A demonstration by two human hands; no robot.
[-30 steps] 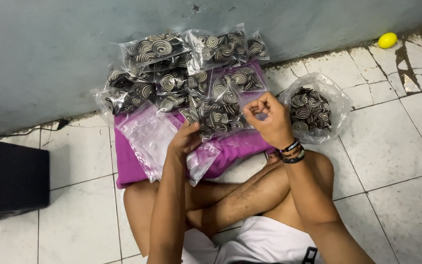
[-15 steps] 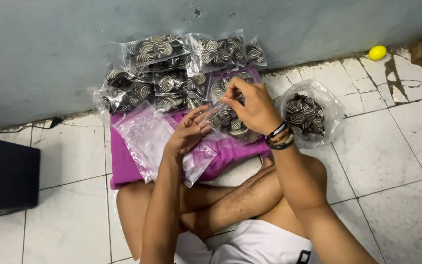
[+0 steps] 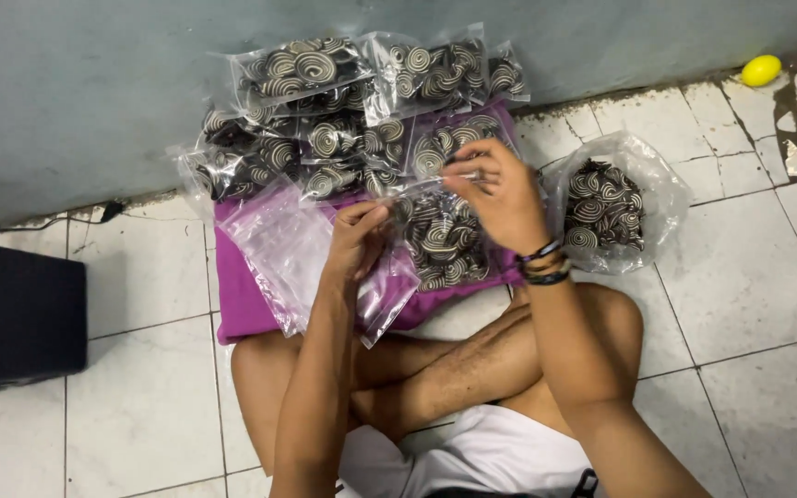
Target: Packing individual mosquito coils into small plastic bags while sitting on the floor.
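Note:
I sit cross-legged on a tiled floor. Both hands hold one clear plastic bag of black-and-white spiral sweets above a purple cloth. My left hand pinches the bag's left upper edge. My right hand, with dark bracelets on the wrist, pinches its top right edge. Several filled, sealed bags lie stacked against the wall behind. A stack of empty clear bags lies on the cloth left of my left hand.
A large open plastic bag of loose spiral sweets sits on the floor to the right. A yellow ball lies by the grey wall at top right. A black box stands at the left.
My right hand came down and left from a raised position onto the bag's top edge. My left hand stayed at the bag's left side.

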